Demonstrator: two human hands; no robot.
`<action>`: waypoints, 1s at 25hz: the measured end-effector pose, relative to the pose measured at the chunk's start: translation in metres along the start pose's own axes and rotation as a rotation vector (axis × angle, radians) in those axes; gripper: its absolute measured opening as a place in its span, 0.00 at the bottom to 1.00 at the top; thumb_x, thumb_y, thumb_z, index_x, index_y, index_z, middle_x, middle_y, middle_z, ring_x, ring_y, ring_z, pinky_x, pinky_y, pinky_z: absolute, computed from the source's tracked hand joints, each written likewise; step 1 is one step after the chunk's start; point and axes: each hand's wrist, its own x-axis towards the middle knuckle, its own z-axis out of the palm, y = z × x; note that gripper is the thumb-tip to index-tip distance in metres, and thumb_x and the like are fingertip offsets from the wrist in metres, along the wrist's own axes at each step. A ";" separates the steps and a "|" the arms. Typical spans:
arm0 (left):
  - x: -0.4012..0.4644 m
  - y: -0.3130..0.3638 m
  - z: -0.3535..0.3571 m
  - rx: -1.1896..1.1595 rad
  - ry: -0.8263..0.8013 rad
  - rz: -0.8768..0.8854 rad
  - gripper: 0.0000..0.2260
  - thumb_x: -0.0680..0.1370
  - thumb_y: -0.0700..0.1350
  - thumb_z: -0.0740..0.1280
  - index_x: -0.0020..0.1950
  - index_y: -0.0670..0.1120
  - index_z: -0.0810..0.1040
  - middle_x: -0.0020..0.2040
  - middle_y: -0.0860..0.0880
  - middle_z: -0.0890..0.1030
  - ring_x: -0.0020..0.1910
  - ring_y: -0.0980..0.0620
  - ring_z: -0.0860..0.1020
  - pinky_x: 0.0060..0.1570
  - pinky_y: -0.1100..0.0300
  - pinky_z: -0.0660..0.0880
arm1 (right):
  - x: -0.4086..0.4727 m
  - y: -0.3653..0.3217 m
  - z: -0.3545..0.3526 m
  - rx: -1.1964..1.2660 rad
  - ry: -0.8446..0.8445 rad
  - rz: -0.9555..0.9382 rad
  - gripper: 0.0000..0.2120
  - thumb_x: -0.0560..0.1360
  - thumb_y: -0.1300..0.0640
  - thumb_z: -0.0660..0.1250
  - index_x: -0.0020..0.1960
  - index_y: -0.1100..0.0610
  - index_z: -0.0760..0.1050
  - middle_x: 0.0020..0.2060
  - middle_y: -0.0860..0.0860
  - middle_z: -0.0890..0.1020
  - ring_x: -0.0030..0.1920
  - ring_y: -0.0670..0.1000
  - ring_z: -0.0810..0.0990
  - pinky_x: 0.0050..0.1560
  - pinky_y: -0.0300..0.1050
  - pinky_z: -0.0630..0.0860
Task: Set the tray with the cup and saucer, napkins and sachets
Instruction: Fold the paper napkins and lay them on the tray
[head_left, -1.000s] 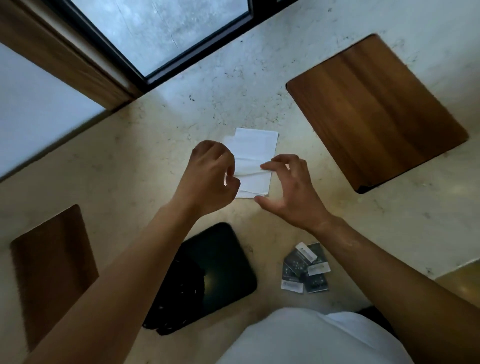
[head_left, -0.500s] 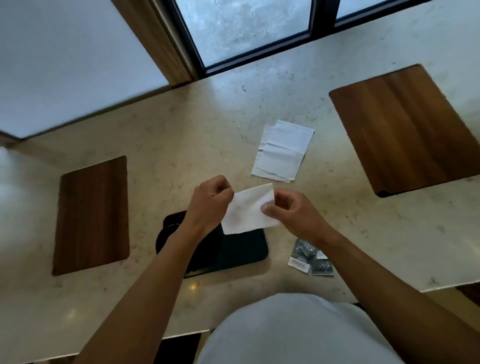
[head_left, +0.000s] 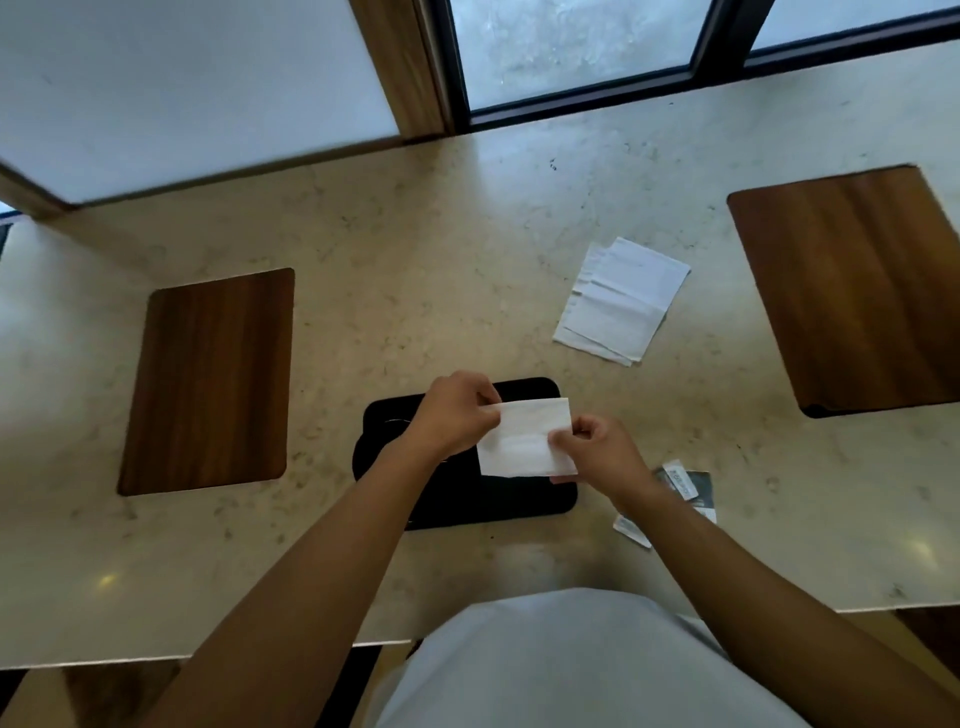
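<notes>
Head view, looking down over your arms at a pale marble counter (head_left: 415, 249).

Your left hand (head_left: 457, 410) is pinched shut on the upper left edge of a single white napkin (head_left: 524, 439). Your right hand (head_left: 597, 452) is pinched shut on the same napkin at its right edge, thumb on top. The napkin is stretched flat between both hands, with a faint fold line across its middle. It hangs over the right half of the black tray (head_left: 498, 499); whether it touches the tray, you cannot tell from here.

The tray lies flat on the counter close to your body, long side running left to right, corners rounded. Your left wrist covers part of its left half, where a round outline shows dimly.

The napkin stack (head_left: 623, 301) lies on the counter beyond the tray and to the right, well apart from your hands, sheets fanned slightly out of line.

The sachets (head_left: 685, 486) lie in a small loose pile just right of the tray, partly hidden under your right forearm. Dark and white packets are mixed; print too small to read.

Two wooden boards are set into the counter: the left board (head_left: 208, 379) and the right board (head_left: 852, 291), both bare.

A dark-framed window (head_left: 571, 52) runs along the far edge.
</notes>
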 end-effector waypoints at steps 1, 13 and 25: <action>0.005 -0.002 0.002 0.052 -0.010 0.004 0.06 0.76 0.44 0.70 0.50 0.47 0.86 0.48 0.50 0.85 0.46 0.53 0.81 0.48 0.54 0.81 | 0.003 0.001 0.004 -0.029 0.023 0.004 0.07 0.78 0.57 0.71 0.53 0.60 0.82 0.48 0.56 0.85 0.46 0.56 0.85 0.38 0.54 0.86; 0.049 -0.026 0.013 0.370 -0.046 0.070 0.06 0.77 0.45 0.63 0.46 0.51 0.80 0.43 0.52 0.83 0.45 0.48 0.79 0.55 0.49 0.65 | 0.030 -0.006 0.022 -0.723 0.261 -0.111 0.12 0.79 0.44 0.67 0.41 0.49 0.80 0.33 0.44 0.81 0.33 0.45 0.81 0.39 0.47 0.82; 0.056 -0.042 0.019 0.460 0.190 0.146 0.16 0.73 0.55 0.73 0.54 0.48 0.76 0.51 0.48 0.78 0.51 0.46 0.76 0.53 0.49 0.71 | 0.030 -0.008 0.019 -0.842 0.311 -0.126 0.15 0.77 0.43 0.68 0.37 0.49 0.68 0.32 0.45 0.77 0.32 0.46 0.74 0.29 0.43 0.65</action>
